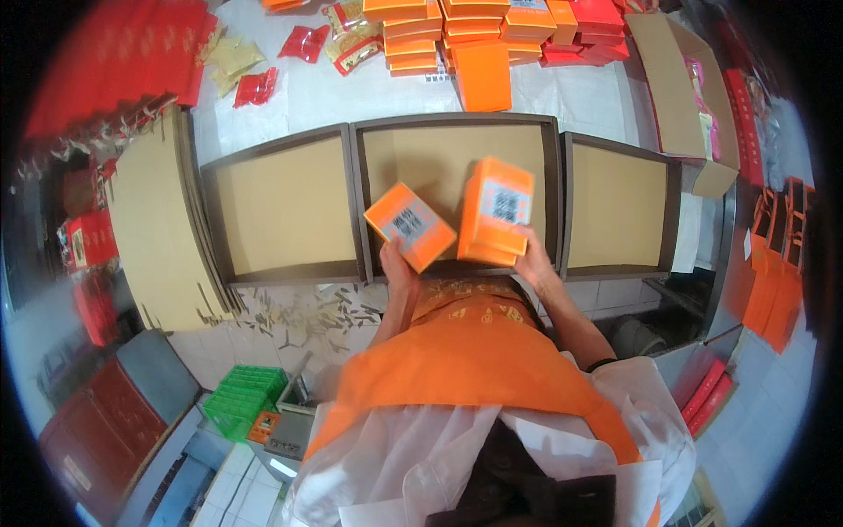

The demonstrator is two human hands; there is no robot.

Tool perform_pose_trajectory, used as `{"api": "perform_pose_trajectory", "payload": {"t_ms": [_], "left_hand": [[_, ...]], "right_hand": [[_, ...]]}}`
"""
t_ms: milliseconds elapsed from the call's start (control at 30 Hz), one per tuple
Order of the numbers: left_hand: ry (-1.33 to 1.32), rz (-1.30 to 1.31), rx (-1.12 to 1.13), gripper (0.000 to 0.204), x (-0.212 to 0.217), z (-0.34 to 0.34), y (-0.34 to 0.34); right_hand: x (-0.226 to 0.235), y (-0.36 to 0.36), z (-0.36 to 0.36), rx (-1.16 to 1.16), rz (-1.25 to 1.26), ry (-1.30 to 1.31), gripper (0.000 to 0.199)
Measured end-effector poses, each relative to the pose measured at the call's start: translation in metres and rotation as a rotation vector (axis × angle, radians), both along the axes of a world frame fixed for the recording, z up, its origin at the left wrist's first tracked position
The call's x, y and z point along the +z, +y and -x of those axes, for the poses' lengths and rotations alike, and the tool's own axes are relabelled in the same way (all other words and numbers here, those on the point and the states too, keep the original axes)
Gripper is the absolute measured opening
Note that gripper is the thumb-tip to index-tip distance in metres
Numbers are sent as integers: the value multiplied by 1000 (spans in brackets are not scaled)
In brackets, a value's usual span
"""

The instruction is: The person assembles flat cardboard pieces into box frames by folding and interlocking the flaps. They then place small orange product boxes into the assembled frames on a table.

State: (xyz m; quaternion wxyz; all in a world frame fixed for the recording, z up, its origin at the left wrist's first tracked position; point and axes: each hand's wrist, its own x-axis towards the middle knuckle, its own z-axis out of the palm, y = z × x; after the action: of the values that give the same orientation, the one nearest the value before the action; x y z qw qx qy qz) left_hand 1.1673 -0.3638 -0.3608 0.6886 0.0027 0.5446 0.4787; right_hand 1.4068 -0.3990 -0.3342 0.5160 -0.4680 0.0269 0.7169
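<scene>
In my left hand (401, 266) is a flat orange box (376, 215) with a grey label and a black square code on its upper face. The box is tilted, and my fingers close on its lower edge. My right hand (533, 260) grips a small stack of similar orange boxes (514, 176), the top one also bearing a grey coded label. How many are in that stack I cannot tell. Both hands hold the boxes over the near half of the middle dark-framed tray (454, 125), which has a tan base. The undersides of the boxes are hidden.
Similar trays flank it: a left tray (281, 144) and a right tray (622, 147). Beyond are stacked orange boxes (481, 75), small red packets (256, 88) and a cardboard carton (663, 83). Tan boards (154, 220) stand at left; a green crate (241, 400) sits lower left.
</scene>
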Motion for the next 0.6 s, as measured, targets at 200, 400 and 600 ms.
{"api": "perform_pose_trajectory", "payload": {"t_ms": [200, 400, 600], "left_hand": [[-45, -20, -524, 38, 0, -62, -15], [1154, -810, -1043, 60, -2, -22, 12], [1682, -757, -1351, 101, -24, -25, 83]], "right_hand": [[-27, 7, -11, -237, 53, 49, 47], [3, 11, -11, 579, -223, -873, 44], [14, 82, -97, 988, -377, -2180, 91]]}}
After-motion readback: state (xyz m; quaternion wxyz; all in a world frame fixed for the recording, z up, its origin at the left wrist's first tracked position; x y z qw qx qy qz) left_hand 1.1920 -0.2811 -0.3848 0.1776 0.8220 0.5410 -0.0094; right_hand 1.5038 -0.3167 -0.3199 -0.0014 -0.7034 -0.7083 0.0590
